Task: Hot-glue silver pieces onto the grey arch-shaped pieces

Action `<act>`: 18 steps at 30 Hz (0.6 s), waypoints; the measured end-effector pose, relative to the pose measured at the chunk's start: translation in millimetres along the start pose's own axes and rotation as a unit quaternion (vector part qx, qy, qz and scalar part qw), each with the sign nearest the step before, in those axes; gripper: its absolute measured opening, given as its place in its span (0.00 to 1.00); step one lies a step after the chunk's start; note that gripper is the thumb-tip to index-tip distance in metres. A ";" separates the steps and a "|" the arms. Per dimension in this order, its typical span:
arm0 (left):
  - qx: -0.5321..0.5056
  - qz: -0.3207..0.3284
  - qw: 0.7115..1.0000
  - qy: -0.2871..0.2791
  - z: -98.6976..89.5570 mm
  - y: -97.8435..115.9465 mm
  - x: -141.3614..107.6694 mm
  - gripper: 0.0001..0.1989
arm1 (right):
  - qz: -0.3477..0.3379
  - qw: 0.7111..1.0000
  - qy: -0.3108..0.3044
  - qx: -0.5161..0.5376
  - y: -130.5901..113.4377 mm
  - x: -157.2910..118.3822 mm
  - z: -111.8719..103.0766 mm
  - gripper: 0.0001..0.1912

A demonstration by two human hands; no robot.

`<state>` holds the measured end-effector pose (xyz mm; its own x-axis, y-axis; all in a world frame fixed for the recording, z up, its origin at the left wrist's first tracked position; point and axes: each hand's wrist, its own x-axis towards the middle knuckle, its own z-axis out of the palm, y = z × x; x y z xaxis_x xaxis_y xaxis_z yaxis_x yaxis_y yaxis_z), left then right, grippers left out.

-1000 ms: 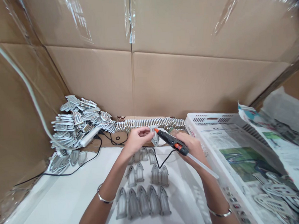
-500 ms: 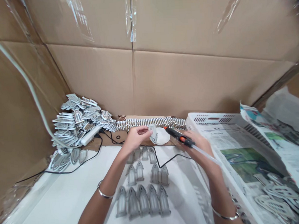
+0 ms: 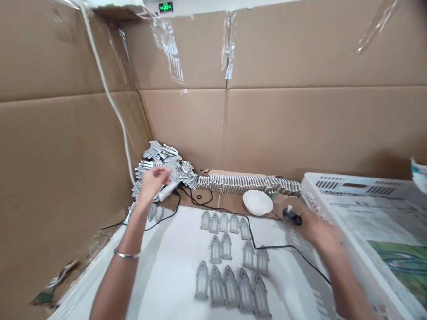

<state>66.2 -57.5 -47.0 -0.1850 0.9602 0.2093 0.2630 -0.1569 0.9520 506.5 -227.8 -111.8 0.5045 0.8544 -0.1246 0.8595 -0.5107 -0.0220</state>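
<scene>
Left hand (image 3: pixel 152 181) near heaped pieces (image 3: pixel 156 149), perhaps with one

"What lies on the white-covered tabletop (image 3: pixel 163 275)?"
"Grey pointed-arch pieces (image 3: pixel 230 286) in rows, left of and nearer than the round white bowl (image 3: pixel 257 203), plus a thin black cord (image 3: pixel 274 247)."
"And right of the bowl?"
"A white perforated plastic basket (image 3: pixel 401 189)."

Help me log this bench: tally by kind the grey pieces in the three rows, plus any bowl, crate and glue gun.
Grey pieces in the rows: 14
White bowl: 1
White crate: 1
Glue gun: 1
Total: 17
</scene>
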 end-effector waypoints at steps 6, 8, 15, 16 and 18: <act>0.074 -0.044 0.989 0.117 -61.9 12.3 69.6 0.03 | -0.069 0.998 -0.008 -0.008 -10.5 -10.7 -8.9 0.14; 0.107 -0.069 0.985 0.117 -66.7 13.6 86.6 0.02 | -0.076 0.997 -0.012 -0.009 -11.7 -12.3 -10.8 0.16; 0.202 -0.107 0.967 0.111 -63.4 12.0 115.6 0.03 | -0.089 0.996 -0.004 -0.003 -8.5 -12.6 -12.1 0.16; 0.213 -0.106 0.965 0.107 -61.8 11.1 117.4 0.02 | -0.088 0.996 -0.004 -0.006 -8.8 -12.7 -12.2 0.16; 0.237 -0.095 0.962 0.100 -58.5 9.0 119.6 0.02 | -0.087 0.996 -0.005 -0.010 -9.9 -13.4 -12.7 0.16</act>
<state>-9.0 42.4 -0.4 -0.4385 0.8900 0.1253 0.5993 0.1856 0.7787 492.3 -233.0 -97.4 0.3472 0.9285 -0.1316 0.9353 -0.3531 -0.0235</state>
